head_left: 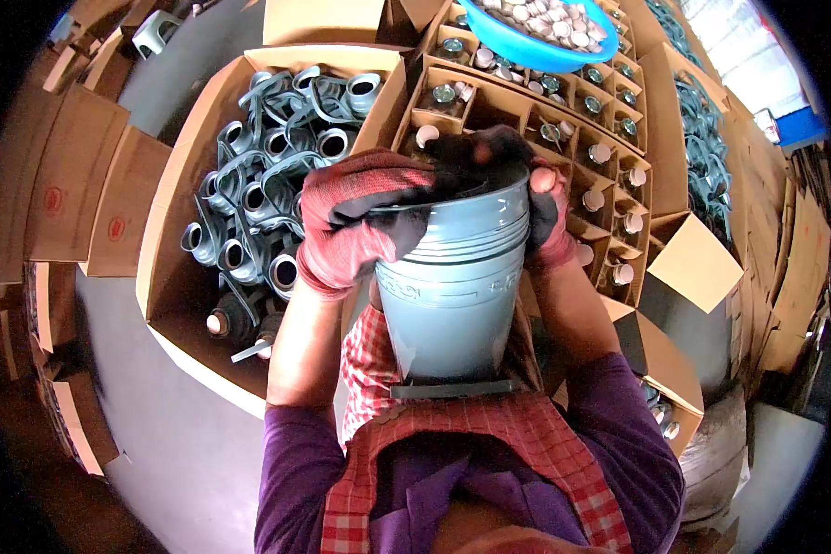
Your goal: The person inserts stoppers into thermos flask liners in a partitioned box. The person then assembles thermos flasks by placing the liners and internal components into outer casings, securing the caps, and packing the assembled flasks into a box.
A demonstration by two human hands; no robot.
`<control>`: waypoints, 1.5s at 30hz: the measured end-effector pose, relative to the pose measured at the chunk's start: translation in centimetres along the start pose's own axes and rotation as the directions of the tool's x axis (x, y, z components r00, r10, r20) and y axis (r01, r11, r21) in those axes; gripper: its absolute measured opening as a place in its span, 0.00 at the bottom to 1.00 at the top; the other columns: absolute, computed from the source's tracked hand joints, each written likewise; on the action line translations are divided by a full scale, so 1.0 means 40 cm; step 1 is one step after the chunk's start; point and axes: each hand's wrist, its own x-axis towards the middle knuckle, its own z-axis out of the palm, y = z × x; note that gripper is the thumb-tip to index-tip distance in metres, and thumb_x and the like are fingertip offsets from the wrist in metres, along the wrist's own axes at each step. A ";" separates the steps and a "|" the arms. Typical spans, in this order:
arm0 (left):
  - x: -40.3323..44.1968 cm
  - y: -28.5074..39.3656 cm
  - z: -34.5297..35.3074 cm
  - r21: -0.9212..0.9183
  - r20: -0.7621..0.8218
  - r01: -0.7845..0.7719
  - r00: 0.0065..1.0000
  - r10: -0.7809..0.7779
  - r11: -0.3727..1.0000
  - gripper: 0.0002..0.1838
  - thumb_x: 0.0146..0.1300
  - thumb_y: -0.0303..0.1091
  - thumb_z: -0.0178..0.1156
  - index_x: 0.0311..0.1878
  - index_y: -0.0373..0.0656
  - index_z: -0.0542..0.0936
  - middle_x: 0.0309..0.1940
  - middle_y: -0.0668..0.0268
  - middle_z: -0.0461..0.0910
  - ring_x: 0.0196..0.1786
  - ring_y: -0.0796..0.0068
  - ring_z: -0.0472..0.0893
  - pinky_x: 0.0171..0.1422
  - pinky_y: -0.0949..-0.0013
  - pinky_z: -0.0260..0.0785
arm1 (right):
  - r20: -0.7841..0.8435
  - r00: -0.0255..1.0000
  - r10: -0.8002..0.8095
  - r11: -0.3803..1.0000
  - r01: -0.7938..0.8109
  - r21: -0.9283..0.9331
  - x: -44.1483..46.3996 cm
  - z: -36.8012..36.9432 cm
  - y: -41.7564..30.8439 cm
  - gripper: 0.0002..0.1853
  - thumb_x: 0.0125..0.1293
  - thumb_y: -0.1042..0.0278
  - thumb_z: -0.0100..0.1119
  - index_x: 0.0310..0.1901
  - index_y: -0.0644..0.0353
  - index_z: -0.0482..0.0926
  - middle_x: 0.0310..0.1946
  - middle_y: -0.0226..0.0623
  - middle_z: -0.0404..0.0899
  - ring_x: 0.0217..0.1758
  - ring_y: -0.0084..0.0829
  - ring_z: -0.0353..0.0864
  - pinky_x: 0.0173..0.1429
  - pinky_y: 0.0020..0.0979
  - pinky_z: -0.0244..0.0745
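Note:
Both my hands wear red gloves with black palms. Between them is a grey-blue thermos casing, wide at the top, with ribbed rings and raised marks. My left hand wraps round its upper left side, fingers at the rim. My right hand grips the upper right side, its thumb at the edge. A dark, blurred shape shows at the top of the casing; I cannot make out what it is. The casing's lower end is close to my checked apron, where a flat grey bar shows.
On the left, an open carton holds several grey collars with handles. Divided cartons ahead contain several capped bottles. A blue basin of pale caps sits on them. More cartons stand right.

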 end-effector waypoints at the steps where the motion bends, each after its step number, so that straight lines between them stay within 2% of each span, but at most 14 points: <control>1: 0.008 -0.006 -0.002 -0.040 0.013 0.005 1.000 -0.005 0.999 0.30 0.47 0.58 0.68 0.33 0.33 0.81 0.31 0.54 0.82 0.37 0.56 0.83 0.44 0.61 0.75 | -0.014 0.996 -0.085 0.993 0.083 -0.080 -0.008 -0.031 0.025 0.38 0.53 0.32 0.60 0.48 0.62 0.70 0.47 0.44 0.74 0.53 0.40 0.73 0.60 0.39 0.67; 8: 0.020 0.016 -0.015 -0.066 0.086 -0.221 0.970 0.226 0.973 0.28 0.44 0.57 0.69 0.30 0.36 0.81 0.27 0.55 0.81 0.34 0.53 0.82 0.40 0.58 0.75 | 0.022 0.955 -0.295 0.909 0.288 -0.301 -0.022 0.005 -0.025 0.33 0.44 0.38 0.71 0.34 0.65 0.76 0.38 0.38 0.77 0.42 0.34 0.76 0.47 0.32 0.70; 13: -0.098 0.022 -0.041 0.106 0.053 0.051 0.997 -0.057 0.993 0.36 0.37 0.56 0.76 0.44 0.39 0.79 0.46 0.53 0.80 0.46 0.52 0.81 0.53 0.57 0.73 | 0.145 0.967 -0.209 0.855 0.253 -0.452 -0.026 0.027 -0.060 0.25 0.45 0.51 0.72 0.34 0.65 0.75 0.37 0.38 0.76 0.42 0.31 0.74 0.48 0.30 0.68; 18: 0.036 0.138 -0.062 0.395 0.377 -0.001 0.912 -0.161 0.919 0.46 0.39 0.65 0.70 0.55 0.37 0.75 0.46 0.51 0.80 0.45 0.49 0.81 0.51 0.58 0.74 | 0.127 0.936 -0.328 0.657 0.323 -0.682 -0.038 0.048 -0.078 0.40 0.57 0.25 0.47 0.42 0.65 0.75 0.44 0.46 0.77 0.50 0.42 0.75 0.58 0.42 0.67; 20: 0.060 0.181 0.006 0.555 0.288 -0.009 0.940 -0.182 0.832 0.46 0.42 0.67 0.65 0.56 0.38 0.73 0.45 0.52 0.79 0.44 0.48 0.80 0.49 0.57 0.74 | -0.110 0.981 -0.160 0.986 0.154 -0.063 -0.019 0.048 -0.042 0.50 0.56 0.20 0.39 0.61 0.65 0.67 0.58 0.47 0.71 0.60 0.41 0.71 0.67 0.40 0.62; 24: 0.041 0.165 0.082 0.738 0.233 -0.082 0.962 -0.139 0.669 0.35 0.46 0.61 0.63 0.49 0.40 0.76 0.44 0.55 0.79 0.44 0.53 0.80 0.49 0.59 0.73 | 0.033 0.999 -0.001 0.986 -0.004 0.169 -0.002 0.028 0.024 0.47 0.60 0.26 0.44 0.65 0.65 0.64 0.58 0.44 0.73 0.61 0.37 0.73 0.67 0.37 0.63; 28: -0.070 0.052 -0.037 0.252 0.086 0.046 0.994 -0.070 0.966 0.33 0.49 0.63 0.64 0.41 0.38 0.79 0.43 0.53 0.80 0.49 0.51 0.80 0.54 0.59 0.71 | 0.191 0.961 -0.198 0.551 0.270 -0.790 -0.029 0.100 -0.099 0.46 0.59 0.25 0.44 0.48 0.72 0.78 0.47 0.43 0.80 0.51 0.37 0.79 0.56 0.36 0.71; 30: -0.066 0.050 -0.050 0.115 0.075 0.231 0.968 -0.241 0.966 0.39 0.50 0.70 0.58 0.41 0.35 0.79 0.41 0.53 0.81 0.48 0.52 0.80 0.54 0.59 0.71 | 0.115 0.988 -0.104 0.763 0.154 -0.628 -0.025 0.094 -0.090 0.47 0.59 0.23 0.42 0.51 0.71 0.76 0.47 0.44 0.80 0.52 0.38 0.78 0.57 0.37 0.71; 31: -0.053 0.053 -0.061 0.075 0.102 0.316 0.941 -0.322 0.946 0.41 0.50 0.72 0.57 0.41 0.34 0.79 0.39 0.54 0.81 0.45 0.54 0.81 0.52 0.60 0.72 | 0.091 0.995 0.028 0.993 -0.017 -0.114 -0.029 0.045 -0.050 0.47 0.61 0.25 0.41 0.56 0.71 0.71 0.52 0.45 0.76 0.55 0.39 0.76 0.60 0.38 0.70; 36: 0.067 0.188 0.093 0.732 0.189 0.048 0.944 -0.270 0.680 0.22 0.54 0.51 0.63 0.42 0.41 0.80 0.33 0.58 0.81 0.38 0.58 0.81 0.42 0.62 0.74 | 0.151 0.984 0.089 0.842 -0.156 0.516 0.046 0.014 0.074 0.51 0.56 0.22 0.43 0.68 0.60 0.58 0.60 0.49 0.69 0.57 0.43 0.74 0.61 0.43 0.70; 38: 0.027 0.115 0.041 0.592 0.321 -0.214 0.947 0.016 0.777 0.15 0.55 0.42 0.62 0.39 0.41 0.80 0.35 0.61 0.82 0.40 0.59 0.82 0.44 0.62 0.75 | 0.294 0.953 0.068 0.789 -0.232 0.569 0.033 -0.002 0.125 0.51 0.55 0.22 0.46 0.68 0.61 0.58 0.58 0.50 0.71 0.55 0.44 0.76 0.59 0.43 0.72; 39: 0.016 0.106 0.021 0.372 0.212 -0.065 0.977 -0.016 0.926 0.16 0.56 0.43 0.61 0.38 0.40 0.80 0.36 0.57 0.82 0.40 0.58 0.82 0.46 0.62 0.75 | 0.275 0.940 0.201 0.615 -0.340 0.712 0.020 0.002 0.105 0.49 0.57 0.24 0.47 0.63 0.66 0.64 0.53 0.49 0.75 0.53 0.40 0.77 0.59 0.39 0.72; 42: -0.068 -0.010 -0.035 -0.050 0.014 -0.014 1.000 0.015 0.999 0.21 0.60 0.47 0.58 0.35 0.34 0.78 0.38 0.49 0.81 0.40 0.55 0.82 0.51 0.58 0.73 | -0.103 0.995 -0.014 0.945 -0.021 -0.327 -0.051 0.087 -0.030 0.48 0.57 0.24 0.46 0.58 0.70 0.70 0.51 0.47 0.77 0.53 0.37 0.78 0.59 0.38 0.72; 45: -0.130 -0.064 -0.073 -0.565 -0.054 0.407 0.850 -0.524 0.718 0.28 0.62 0.54 0.54 0.32 0.30 0.76 0.39 0.51 0.80 0.46 0.56 0.80 0.56 0.56 0.70 | -0.036 0.999 0.018 0.997 -0.016 0.077 -0.024 0.019 0.006 0.41 0.64 0.28 0.39 0.54 0.65 0.73 0.50 0.47 0.78 0.52 0.40 0.78 0.59 0.43 0.73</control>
